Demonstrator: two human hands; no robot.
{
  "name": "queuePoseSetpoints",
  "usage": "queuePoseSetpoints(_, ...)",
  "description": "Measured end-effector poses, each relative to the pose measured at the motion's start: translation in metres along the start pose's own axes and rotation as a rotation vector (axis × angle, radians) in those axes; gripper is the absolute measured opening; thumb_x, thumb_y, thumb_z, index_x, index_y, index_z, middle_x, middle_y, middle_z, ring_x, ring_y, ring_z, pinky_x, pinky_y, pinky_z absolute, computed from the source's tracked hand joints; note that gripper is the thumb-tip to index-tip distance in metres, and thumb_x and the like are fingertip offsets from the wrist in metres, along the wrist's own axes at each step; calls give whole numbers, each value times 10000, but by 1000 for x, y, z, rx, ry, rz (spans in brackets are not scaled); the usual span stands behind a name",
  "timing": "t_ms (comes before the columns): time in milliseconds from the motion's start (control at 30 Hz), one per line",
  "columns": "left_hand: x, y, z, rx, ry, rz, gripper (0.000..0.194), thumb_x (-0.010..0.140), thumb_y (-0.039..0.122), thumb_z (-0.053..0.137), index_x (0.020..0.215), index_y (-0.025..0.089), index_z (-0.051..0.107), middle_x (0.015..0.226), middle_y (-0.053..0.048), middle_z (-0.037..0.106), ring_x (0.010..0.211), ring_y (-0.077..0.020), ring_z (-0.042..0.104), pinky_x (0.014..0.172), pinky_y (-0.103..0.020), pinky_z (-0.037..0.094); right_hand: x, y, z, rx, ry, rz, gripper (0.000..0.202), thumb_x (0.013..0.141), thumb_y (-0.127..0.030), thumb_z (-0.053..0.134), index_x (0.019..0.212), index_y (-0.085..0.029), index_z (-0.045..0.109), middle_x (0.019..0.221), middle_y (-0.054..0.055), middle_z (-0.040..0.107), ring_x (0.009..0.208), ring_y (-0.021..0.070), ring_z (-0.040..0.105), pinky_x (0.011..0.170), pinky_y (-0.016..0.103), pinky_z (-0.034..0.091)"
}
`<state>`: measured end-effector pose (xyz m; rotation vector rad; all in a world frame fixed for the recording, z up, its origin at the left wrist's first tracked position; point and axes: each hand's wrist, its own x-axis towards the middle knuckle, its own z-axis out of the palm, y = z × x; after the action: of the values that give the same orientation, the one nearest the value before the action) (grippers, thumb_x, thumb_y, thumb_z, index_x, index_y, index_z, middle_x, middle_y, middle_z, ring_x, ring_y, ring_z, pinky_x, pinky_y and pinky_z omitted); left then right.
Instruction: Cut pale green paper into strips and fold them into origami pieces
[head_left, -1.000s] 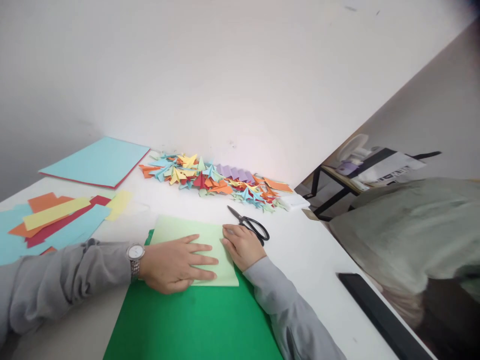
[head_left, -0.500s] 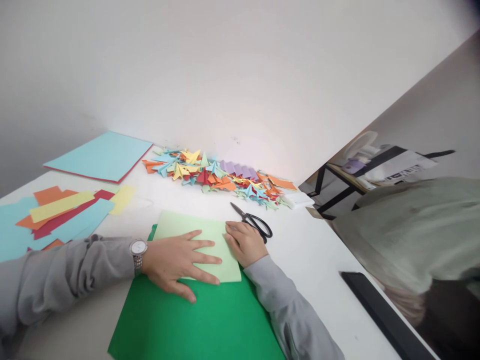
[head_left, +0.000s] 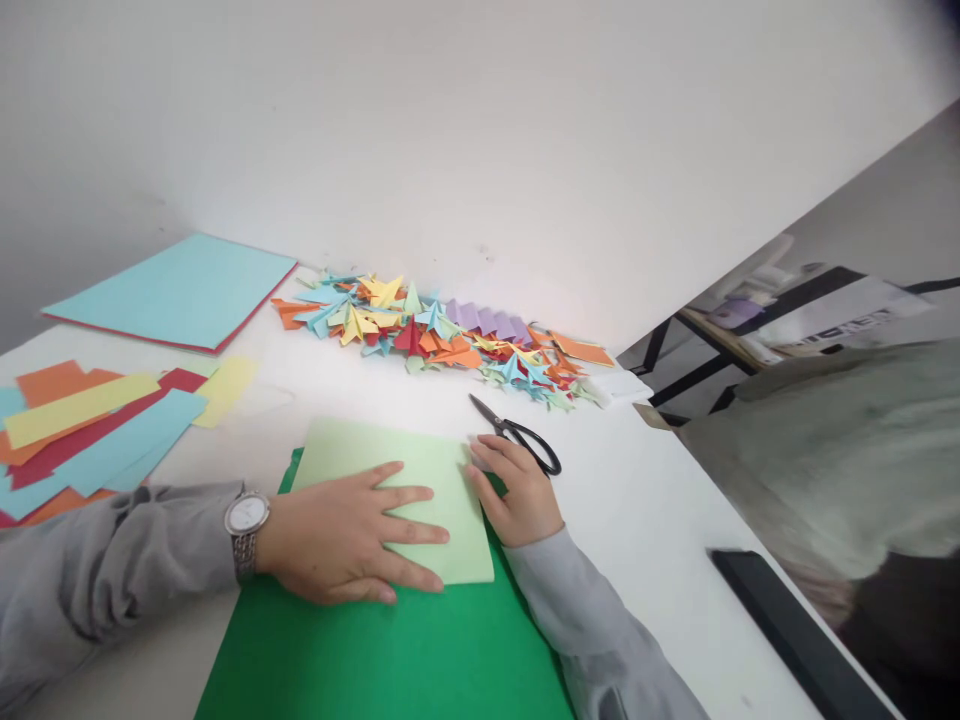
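My left hand (head_left: 352,540) lies flat with its fingers spread on a pale green sheet of paper (head_left: 337,450), pressing it down. At the sheet's right edge is my right hand (head_left: 517,490). Its fingertips touch that edge, with a small gap between thumb and fingers. Under the pale sheet lies a larger dark green sheet (head_left: 375,660), which sticks out toward me and at the upper left. Just beyond my right hand are black-handled scissors (head_left: 525,435), blades pointing away to the left and partly behind the hand.
Folded paper planes (head_left: 420,335) in several colours form a long pile by the wall. Blue and red sheets (head_left: 172,290) are stacked at back left, above paper strips (head_left: 97,420). A black bar (head_left: 787,630) lies near the right edge. Another person's clothing (head_left: 825,460) shows beyond it.
The view has shifted slightly. My right hand has moved a little to the right along with the view; my left hand stays spread on the pale green sheet, its thumb nearer the fingers.
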<state>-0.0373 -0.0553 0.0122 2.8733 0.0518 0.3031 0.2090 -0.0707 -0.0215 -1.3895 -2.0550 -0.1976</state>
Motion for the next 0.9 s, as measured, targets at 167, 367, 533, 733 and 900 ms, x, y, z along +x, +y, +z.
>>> queuePoseSetpoints(167,1,-1,0,-19,16,-3,365,827,361,450,1191,354,482,1293,2,470,1256,-262,307,1023,-518,192,-1,-5,-3,7,-56,-5,183,799,-240,493,809,-173,663,926,110,647,855,218,586,766,399,488)
queuePoseSetpoints(367,2,-1,-1,23,-5,-10,336,844,352,417,1171,343,496,1287,7,471,1247,-268,308,1020,-501,185,-3,-7,-1,-10,-94,-8,180,795,-252,503,822,-168,660,951,123,642,878,232,579,769,417,473)
queuePoseSetpoints(533,0,1,1,70,15,-6,287,847,336,414,1079,255,562,1195,-53,537,1145,-232,417,971,-411,274,3,-17,-10,51,-79,-141,183,785,-266,525,884,-165,641,974,120,637,933,234,562,794,409,451)
queuePoseSetpoints(733,-4,-9,4,187,55,-11,280,861,334,398,1067,236,561,1218,-65,518,1142,-212,418,975,-411,253,9,-48,-28,-2,-38,-239,149,779,-233,523,881,-215,630,955,50,665,1033,249,517,964,499,260)
queuePoseSetpoints(900,-4,-31,-5,328,36,-75,278,869,341,380,995,209,589,1040,-69,591,1057,-222,468,868,-374,360,15,-70,-10,-16,-196,-285,285,802,-308,495,1026,-159,591,1025,87,640,981,235,534,880,405,375)
